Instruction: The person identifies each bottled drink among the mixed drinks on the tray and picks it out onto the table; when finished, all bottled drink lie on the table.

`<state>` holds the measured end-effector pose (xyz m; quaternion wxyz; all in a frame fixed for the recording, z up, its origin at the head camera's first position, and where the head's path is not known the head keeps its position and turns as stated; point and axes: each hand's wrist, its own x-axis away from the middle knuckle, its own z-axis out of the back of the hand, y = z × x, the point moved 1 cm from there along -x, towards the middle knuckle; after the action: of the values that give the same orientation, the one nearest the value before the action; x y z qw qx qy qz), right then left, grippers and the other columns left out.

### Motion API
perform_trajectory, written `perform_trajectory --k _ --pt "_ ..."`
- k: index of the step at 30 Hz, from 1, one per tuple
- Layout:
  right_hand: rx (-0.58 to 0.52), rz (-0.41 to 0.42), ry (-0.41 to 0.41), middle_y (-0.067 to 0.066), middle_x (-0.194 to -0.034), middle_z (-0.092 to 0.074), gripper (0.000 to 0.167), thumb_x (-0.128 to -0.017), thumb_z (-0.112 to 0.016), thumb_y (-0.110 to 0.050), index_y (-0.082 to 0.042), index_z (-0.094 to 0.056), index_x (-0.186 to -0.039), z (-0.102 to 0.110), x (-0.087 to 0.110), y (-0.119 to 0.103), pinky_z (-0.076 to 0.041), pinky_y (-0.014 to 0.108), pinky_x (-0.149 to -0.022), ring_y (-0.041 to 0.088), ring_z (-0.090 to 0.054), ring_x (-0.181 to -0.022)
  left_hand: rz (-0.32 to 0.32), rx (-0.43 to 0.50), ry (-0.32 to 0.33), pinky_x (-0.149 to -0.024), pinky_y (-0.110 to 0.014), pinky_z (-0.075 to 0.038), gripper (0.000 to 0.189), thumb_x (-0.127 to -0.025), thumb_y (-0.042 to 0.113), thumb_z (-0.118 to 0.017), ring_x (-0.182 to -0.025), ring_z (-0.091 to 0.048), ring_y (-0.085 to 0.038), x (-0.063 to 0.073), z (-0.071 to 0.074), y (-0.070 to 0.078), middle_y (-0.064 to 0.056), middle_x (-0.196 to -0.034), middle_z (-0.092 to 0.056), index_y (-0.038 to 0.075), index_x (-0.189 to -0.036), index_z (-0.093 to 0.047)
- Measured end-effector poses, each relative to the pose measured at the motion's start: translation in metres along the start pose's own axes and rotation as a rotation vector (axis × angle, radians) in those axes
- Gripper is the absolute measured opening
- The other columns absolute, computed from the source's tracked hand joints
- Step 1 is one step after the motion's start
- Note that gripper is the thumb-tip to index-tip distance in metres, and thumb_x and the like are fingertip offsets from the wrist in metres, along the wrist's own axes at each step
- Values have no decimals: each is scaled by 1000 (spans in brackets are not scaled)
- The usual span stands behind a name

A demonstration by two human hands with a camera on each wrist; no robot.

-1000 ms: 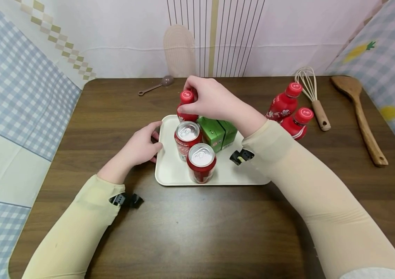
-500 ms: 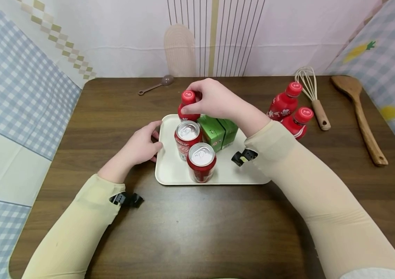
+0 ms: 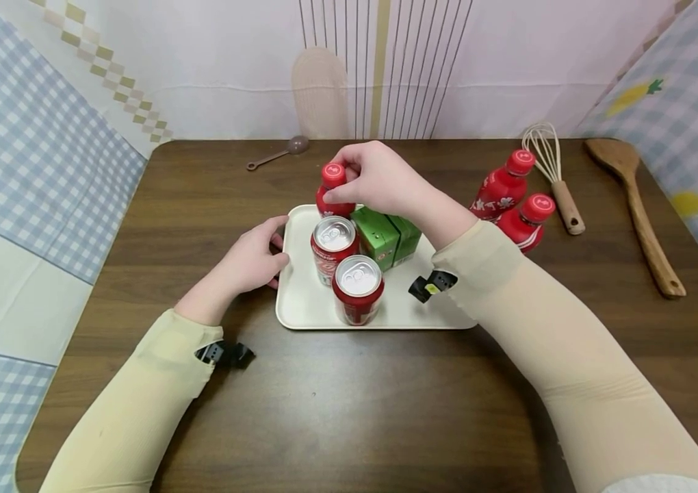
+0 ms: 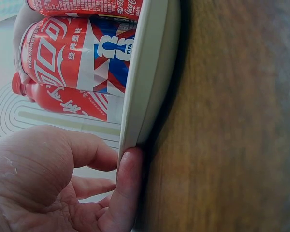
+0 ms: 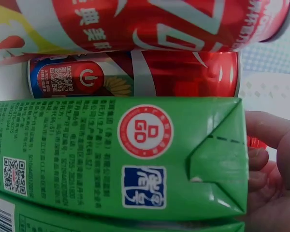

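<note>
My right hand (image 3: 380, 179) holds a small red plastic bottle (image 3: 333, 195) around its upper part. The bottle is upright over the far left part of a cream tray (image 3: 417, 308). My left hand (image 3: 255, 253) grips the tray's left rim; the left wrist view has thumb and fingers (image 4: 130, 169) right at that rim. Two red Coca-Cola cans (image 3: 333, 239) stand on the tray in front of the bottle. Beside the cans are green drink cartons (image 3: 380, 239), side by side. The right wrist view shows a carton's printed side (image 5: 111, 154) close up, hiding most of the right hand.
Two more red bottles (image 3: 499, 192) stand on the wooden table (image 3: 349, 411) right of the tray. Farther right lie a whisk (image 3: 561, 192) and a wooden spatula (image 3: 635, 198). Behind the tray is a small brown measuring spoon (image 3: 284, 152). Patterned cloth (image 3: 232, 68) lines the sides and back.
My right hand and the bottle have shifted slightly to the right. My left hand stays at the tray rim, and the cans and cartons stand as before.
</note>
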<state>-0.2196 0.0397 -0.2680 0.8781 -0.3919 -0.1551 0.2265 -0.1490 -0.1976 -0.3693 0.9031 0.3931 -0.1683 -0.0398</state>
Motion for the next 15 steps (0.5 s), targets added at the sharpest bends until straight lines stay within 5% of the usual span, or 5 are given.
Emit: perform_trajectory --k 7,15 --pt "-41 -12 35 4 -96 -68 31 -89 -81 -25 -17 -70 -117 10 6 -9 -54 28 -73 17 -57 -86 -12 -12 -2 -56 -35 -63 74 -94 5 -54 -76 -68 -28 -2 -1 2 -20 -119 -55 8 -163 -27" --pt "-132 51 160 6 -90 -63 33 -86 -84 -25 -17 -73 -116 44 23 -42 -49 28 -63 17 -52 -78 -28 -11 -3 -55 -36 -63 73 -93 6 -54 -77 -68 -29 -4 1 6 -21 -121 -55 7 -162 -27"
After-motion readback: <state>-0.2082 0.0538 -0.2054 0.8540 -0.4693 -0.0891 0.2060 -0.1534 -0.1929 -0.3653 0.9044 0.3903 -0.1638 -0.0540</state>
